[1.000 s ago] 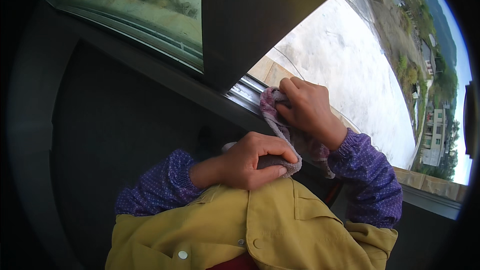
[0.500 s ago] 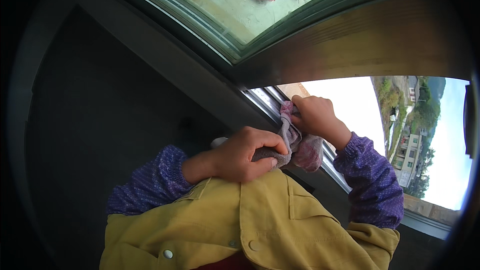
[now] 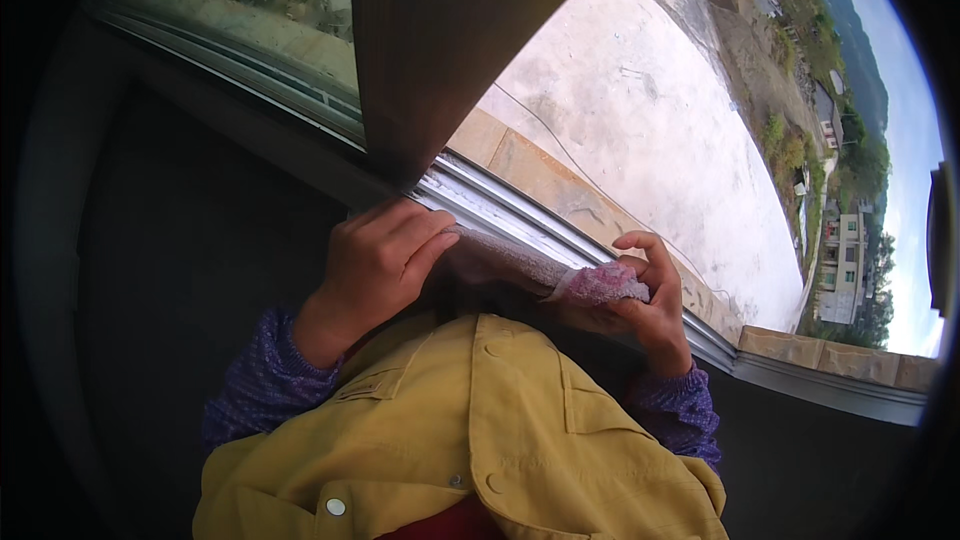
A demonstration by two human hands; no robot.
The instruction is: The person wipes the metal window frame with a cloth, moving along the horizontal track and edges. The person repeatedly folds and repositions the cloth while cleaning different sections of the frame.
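Observation:
A greyish-pink cloth [image 3: 510, 258] is stretched between my two hands, beside the metal window track [image 3: 490, 202]. My left hand [image 3: 378, 265] pinches its left end between thumb and fingers, close to the foot of the dark window frame post. At the other end, the bunched pink part of the cloth rests in my right hand [image 3: 655, 305]. The thumb and fingers there curl round it, with the index finger raised. Part of the cloth's lower side is in shadow.
The window's dark frame post [image 3: 420, 50] stands ahead, with a glass pane [image 3: 240, 0] left of it. Beyond the track runs a tan tiled ledge [image 3: 560, 175], and a pale concrete yard [image 3: 640, 100] lies far below. A dark wall [image 3: 200, 230] is at left.
My hands have moved apart, drawing the bunched cloth out into a long strip. The left hand shifted left and up, the right hand down. My view has turned, showing more of the track and yard.

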